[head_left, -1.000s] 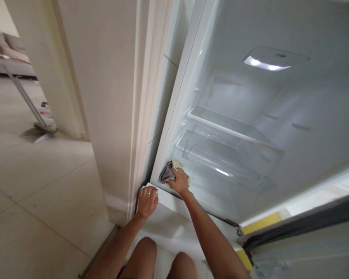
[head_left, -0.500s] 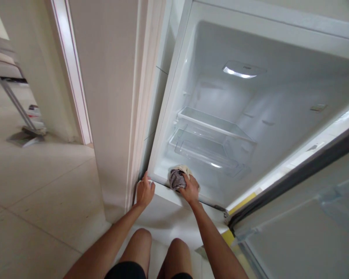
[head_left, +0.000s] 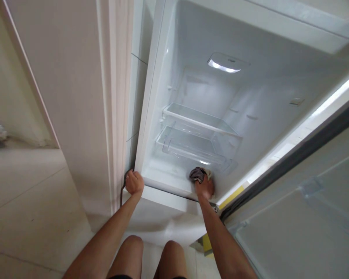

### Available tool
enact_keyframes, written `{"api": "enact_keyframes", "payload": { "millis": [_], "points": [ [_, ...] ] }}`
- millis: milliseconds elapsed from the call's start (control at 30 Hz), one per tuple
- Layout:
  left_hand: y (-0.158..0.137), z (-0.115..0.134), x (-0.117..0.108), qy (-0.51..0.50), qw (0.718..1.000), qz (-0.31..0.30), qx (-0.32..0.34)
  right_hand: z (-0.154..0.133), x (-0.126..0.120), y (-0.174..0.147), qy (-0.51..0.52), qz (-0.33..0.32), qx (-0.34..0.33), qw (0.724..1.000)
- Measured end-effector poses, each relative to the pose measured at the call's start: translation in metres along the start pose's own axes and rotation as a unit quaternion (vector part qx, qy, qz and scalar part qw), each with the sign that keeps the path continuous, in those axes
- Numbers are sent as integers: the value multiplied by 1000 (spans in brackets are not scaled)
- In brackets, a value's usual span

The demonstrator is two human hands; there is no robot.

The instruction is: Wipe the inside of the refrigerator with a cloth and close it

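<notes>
From where I stand, person sitting or squatting, knees up, at an open fridge. Right hand grasping a bunched cloth, dark grey plus a pale part, at the near right of the compartment floor (the hand covers some of it). Left hand at the near left corner of the fridge, fingers bent, touching the edge; tips hidden, can't tell whether it clasps. Clear plastic drawer just beyond the cloth, glass shelf above it, lit lamp at the far end. White lower front between fridge opening and knees. Fridge door swung out to the right, beige panel on the left, pale tiled floor beyond that
</notes>
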State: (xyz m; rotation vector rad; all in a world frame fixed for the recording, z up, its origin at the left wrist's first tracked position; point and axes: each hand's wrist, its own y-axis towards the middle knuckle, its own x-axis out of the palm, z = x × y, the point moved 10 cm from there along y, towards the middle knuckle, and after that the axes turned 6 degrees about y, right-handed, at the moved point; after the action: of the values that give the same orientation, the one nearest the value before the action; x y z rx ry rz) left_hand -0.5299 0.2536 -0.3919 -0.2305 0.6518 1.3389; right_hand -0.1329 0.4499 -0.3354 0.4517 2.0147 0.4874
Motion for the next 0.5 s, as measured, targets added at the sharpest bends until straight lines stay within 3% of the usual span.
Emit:
{"api": "enact_keyframes", "payload": {
  "millis": [100, 267, 400, 500],
  "points": [
    [-2, -4, -3, 27, 998, 28, -51, 7, 0, 9, 13, 36, 40, 998],
    [-2, -4, -3, 56, 995, 43, -66, 4, -4, 21, 26, 70, 48, 996],
    [-1, -4, -4, 68, 995, 54, -51, -13, 5, 52, 27, 52, 37, 998],
    [-1, -5, -5, 74, 994, 69, -36, -45, 19, 81, 43, 21, -12, 999]
  ]
}}
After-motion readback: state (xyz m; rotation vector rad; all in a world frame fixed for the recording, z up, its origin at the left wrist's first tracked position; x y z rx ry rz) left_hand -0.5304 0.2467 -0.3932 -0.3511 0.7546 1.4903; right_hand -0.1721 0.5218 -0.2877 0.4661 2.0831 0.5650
